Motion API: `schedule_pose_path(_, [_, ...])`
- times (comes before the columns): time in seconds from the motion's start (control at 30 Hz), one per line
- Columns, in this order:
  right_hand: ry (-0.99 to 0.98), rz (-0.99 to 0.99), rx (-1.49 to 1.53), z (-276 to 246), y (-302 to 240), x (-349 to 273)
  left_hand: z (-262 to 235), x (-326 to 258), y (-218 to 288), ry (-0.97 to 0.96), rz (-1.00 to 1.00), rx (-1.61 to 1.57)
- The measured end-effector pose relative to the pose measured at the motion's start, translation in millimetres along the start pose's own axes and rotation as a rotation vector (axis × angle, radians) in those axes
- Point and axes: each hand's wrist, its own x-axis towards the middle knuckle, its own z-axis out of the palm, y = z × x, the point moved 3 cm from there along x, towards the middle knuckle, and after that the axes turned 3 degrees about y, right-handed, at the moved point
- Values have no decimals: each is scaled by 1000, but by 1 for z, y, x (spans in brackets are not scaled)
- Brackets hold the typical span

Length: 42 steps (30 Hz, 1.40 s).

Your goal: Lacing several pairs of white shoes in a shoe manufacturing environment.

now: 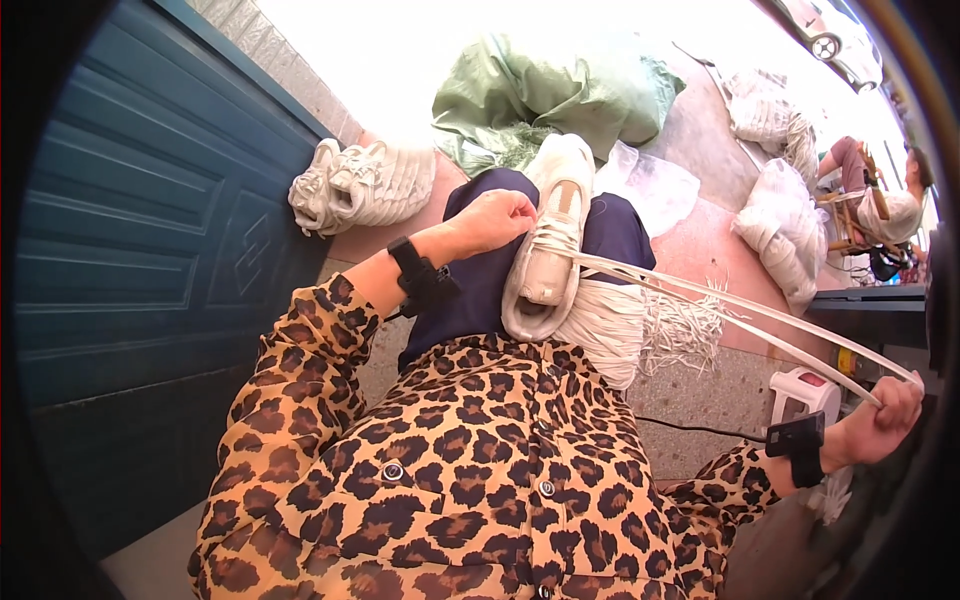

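Note:
A cream sneaker [545, 275] lies lengthwise across my lap, its opening toward me and its toe pointing away. Pale shoelace [720, 315] runs from the sneaker's eyelets in two long strands, drawn out to the right. At the far end of those strands, my right hand [880, 418] is closed around them, well away from the shoe. My left hand [495, 220] is beside the lacing on the left, fingers pinched together; what they hold, if anything, is hidden. A thick bundle of cream laces [605, 325] hangs over my right thigh, its loose ends spread to the right.
Several cream sneakers [375, 185] stand in a row by the blue door [130, 220]. A green sack [560, 90] and a clear plastic bag [650, 185] lie ahead. White sacks [785, 225] and a seated person [890, 215] are at right. A black cable [700, 430] crosses below.

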Motion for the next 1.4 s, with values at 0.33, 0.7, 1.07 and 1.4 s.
schedule_pose_path(0.33, [-7,75,-73,2,28,-2,23,5,27,-212,413,218])
schedule_pose_path(0.7, [494,160,-667,-69,85,-20,-44,-20,78,-275,202,-550])
schedule_pose_path(1.07, [355,902,-1097,-132,219,-88,-335,-74,-55,526,277,-1266])
schedule_pose_path(1.4, [147,919,-1108,-124,247,-92,-319,-90,-132,788,-65,-1193])
